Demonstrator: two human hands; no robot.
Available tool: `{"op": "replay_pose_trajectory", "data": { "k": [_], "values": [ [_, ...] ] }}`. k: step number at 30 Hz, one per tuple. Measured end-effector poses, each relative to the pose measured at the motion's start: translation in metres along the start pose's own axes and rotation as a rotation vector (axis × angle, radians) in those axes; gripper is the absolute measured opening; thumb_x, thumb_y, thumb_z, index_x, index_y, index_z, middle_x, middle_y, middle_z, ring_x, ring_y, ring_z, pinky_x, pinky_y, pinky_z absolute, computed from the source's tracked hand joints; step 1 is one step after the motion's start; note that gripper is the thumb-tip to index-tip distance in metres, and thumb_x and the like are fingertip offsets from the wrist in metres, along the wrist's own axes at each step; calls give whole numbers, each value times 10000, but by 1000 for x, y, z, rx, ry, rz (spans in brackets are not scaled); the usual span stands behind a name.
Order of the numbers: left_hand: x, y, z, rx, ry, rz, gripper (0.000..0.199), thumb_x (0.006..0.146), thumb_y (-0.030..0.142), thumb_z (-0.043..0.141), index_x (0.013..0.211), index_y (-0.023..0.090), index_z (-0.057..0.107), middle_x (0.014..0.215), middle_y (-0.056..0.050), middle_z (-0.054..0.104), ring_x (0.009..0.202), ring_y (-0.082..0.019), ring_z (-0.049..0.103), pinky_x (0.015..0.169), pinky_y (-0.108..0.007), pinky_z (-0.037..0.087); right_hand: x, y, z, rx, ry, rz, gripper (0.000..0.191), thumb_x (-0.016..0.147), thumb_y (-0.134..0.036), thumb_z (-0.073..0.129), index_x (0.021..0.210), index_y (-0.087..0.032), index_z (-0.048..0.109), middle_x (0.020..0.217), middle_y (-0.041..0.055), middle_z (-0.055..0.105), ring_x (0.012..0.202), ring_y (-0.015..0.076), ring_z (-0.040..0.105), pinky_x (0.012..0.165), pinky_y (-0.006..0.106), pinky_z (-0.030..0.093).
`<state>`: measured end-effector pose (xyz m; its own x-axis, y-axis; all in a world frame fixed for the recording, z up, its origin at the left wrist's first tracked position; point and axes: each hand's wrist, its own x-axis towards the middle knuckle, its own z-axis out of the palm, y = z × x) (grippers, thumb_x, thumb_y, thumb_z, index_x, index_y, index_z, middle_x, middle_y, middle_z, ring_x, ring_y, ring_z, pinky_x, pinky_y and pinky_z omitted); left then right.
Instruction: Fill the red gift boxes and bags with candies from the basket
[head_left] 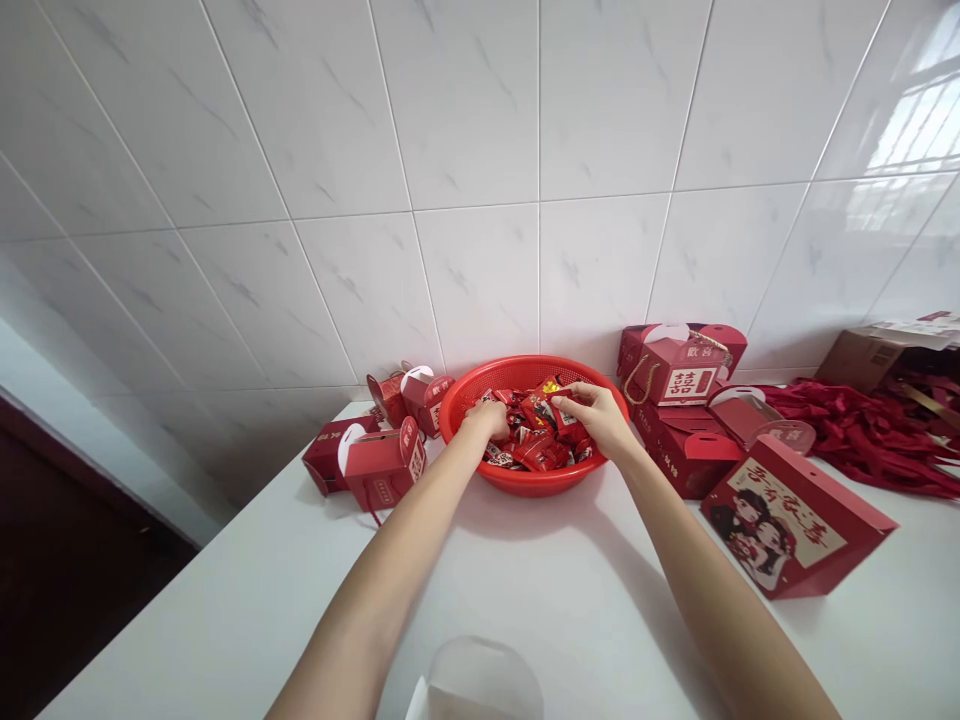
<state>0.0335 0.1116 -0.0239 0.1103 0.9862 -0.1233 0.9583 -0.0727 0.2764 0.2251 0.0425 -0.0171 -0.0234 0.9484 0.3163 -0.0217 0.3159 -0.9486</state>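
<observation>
A red plastic basket (pixel 540 485) stands against the wall, holding many small candies (pixel 540 452) in red wrappers. My left hand (pixel 491 418) reaches into its left side, fingers curled down among the candies; whatever they grip is hidden. Over the right side, my right hand (pixel 589 408) pinches a red candy packet (pixel 561 400) between thumb and fingers. A pale, round-topped piece (pixel 480 675), perhaps a box flap, shows at the bottom edge between my forearms, cut off by the frame.
Red gift boxes (pixel 382 465) cluster left of the basket. More boxes (pixel 679 385) are stacked at its right, with a larger printed box (pixel 799 525) in front. Dark red ribbons (pixel 855 435) and an open cardboard carton (pixel 870 355) lie far right. A tiled wall (pixel 480 280) backs the white table (pixel 525 590).
</observation>
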Motion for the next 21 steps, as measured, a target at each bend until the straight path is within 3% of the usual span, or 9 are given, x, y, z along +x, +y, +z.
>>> {"op": "replay_pose_trajectory", "data": {
  "k": [5,10,15,21],
  "values": [
    [2,12,3,147,-57,6,465,443,134,826,901,174,751,1109,-231,719,1114,-446,622,971,-543,442,-1,0,0,-41,5,-25,329,628,-494,778,730,-191,705,713,23,676,650,169,584,599,292,462],
    [0,13,5,224,-23,-22,552,480,143,822,1026,166,745,1260,-265,640,1260,-480,504,1023,-584,373,-3,-1,-1,-60,2,-47,333,639,-501,774,726,-187,702,697,16,667,644,164,570,602,290,450],
    [-4,11,5,209,-2,-78,617,491,133,819,1102,132,727,1354,-315,556,1330,-530,400,991,-615,389,-3,0,0,-73,-9,-67,324,645,-498,757,707,-187,691,701,15,653,652,163,555,624,293,435],
    [-5,11,3,64,20,-66,470,504,104,784,971,141,751,1197,-279,672,1191,-469,574,967,-545,444,-4,-2,0,-82,-19,-71,302,658,-483,735,701,-189,684,689,11,644,632,159,547,622,298,425]
  ]
}}
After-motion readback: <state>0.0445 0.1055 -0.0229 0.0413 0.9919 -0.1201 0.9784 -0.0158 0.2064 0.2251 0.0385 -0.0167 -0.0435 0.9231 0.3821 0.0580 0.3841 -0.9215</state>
